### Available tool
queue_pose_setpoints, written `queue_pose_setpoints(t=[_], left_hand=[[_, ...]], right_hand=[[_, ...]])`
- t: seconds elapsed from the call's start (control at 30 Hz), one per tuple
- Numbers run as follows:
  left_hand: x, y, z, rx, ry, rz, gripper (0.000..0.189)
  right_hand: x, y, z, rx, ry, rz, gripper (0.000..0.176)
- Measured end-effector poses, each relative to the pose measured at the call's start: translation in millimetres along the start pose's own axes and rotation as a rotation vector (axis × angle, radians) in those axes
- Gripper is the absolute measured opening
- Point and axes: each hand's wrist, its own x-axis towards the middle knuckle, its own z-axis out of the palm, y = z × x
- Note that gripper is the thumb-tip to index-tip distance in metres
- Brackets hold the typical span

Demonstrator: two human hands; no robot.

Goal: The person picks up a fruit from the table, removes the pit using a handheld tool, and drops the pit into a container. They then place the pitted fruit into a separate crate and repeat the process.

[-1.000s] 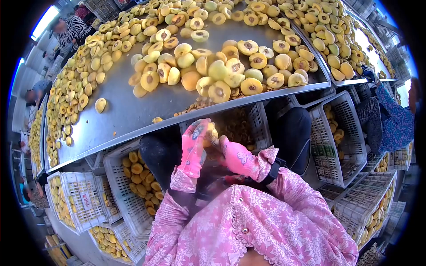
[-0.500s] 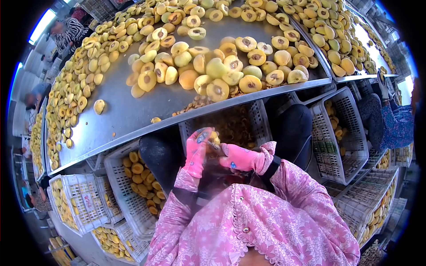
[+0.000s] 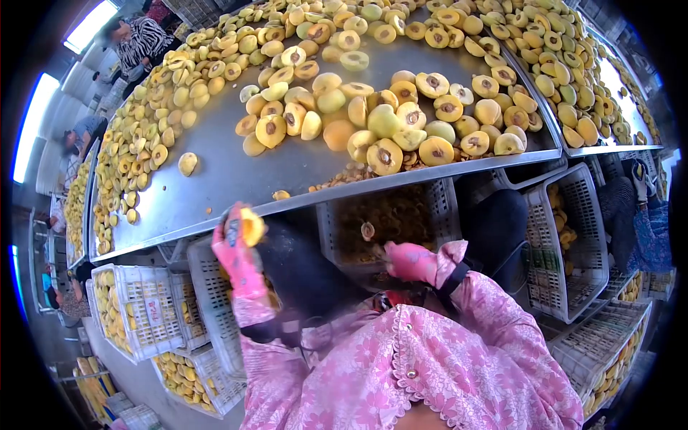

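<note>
My left hand (image 3: 240, 258), in a pink patterned glove, holds a yellow apricot half (image 3: 252, 227) above the table's front edge, left of my knee. My right hand (image 3: 412, 261), in the same kind of glove, is closed near the right side of my lap. A small dark tip shows at its fingers, but I cannot make out what it is. Just beyond these fingers, a pale brown pit (image 3: 368, 231) appears in mid-air over a crate (image 3: 329, 233) of dark pits and scraps. Halved apricots (image 3: 385, 156) lie heaped on the metal table (image 3: 215, 172), many with pits in them.
White crates of apricot halves stand at my left, one near my knee (image 3: 208, 287) and one further out (image 3: 147, 315). Another crate (image 3: 562, 244) is at my right. A raised metal rim (image 3: 430, 170) edges the table. Co-workers sit at far left (image 3: 140, 46) and right (image 3: 652, 233).
My hands, together over my lap before, have moved apart. The left has swung left with the apricot half; the right has stayed near the crate. A pit now shows loose above the crate. The view has shifted slightly.
</note>
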Motion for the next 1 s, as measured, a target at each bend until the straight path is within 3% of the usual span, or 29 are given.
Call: queue_pose_setpoints(t=[0.07, 0.17, 0.27, 0.3, 0.43, 0.5, 0.6, 0.63, 0.73, 0.77, 0.87, 1.0], left_hand=[[58.5, -11.9, -67.0, 0.74, -0.137, 0.423, 0.032], [80.0, 8.0, -64.3, 1.361, 0.032, 0.538, 0.037], [132.4, -0.7, -18.7, 0.996, -0.14, 0.439, 0.042], [148.2, -1.7, 8.5, 1.055, -0.139, 0.426, 0.043], [188.5, -27.7, 103.9, 1.291, -0.186, 0.465, 0.044], [194.1, -49.7, 127.4, 1.485, -0.137, 0.477, 0.046], [196.9, -66.0, 122.0, 1.238, -0.186, 0.613, 0.049], [188.4, -61.6, 119.3, 0.95, -0.238, 0.496, 0.042], [187.0, -83.6, 97.0, 0.649, -0.299, 0.38, 0.04], [172.9, -73.4, 94.3, 0.468, -0.362, 0.083, 0.039], [129.2, -49.8, 83.3, -0.153, -0.454, -0.414, 0.036], [47.4, -27.6, 88.9, -0.429, -0.557, -0.622, 0.032]], right_hand=[[-2.6, 1.3, -5.1, -0.298, -0.138, 0.118, 0.028], [9.0, -20.6, -19.3, 0.063, -0.058, 0.245, 0.027], [15.5, -27.7, -22.4, 0.103, -0.01, 0.276, 0.033], [18.1, -6.6, -5.3, 0.086, 0.114, 0.154, 0.03], [16.3, -25.6, -27.3, 0.225, 0.192, 0.245, 0.021], [17.1, -13.8, -18.9, 0.225, 0.253, 0.167, 0.02], [19.1, -17.4, -24.5, 0.26, 0.24, 0.116, 0.023], [19.9, -16.9, -22.7, 0.268, 0.215, 0.113, 0.024], [17.6, -27.0, -30.1, 0.356, 0.132, 0.147, 0.027], [14.8, -33.4, -37.5, 0.394, 0.107, 0.169, 0.028], [2.0, -54.4, -55.6, 0.431, 0.176, 0.171, 0.028], [-9.4, -84.4, -67.8, 0.557, 0.214, 0.101, 0.029]])
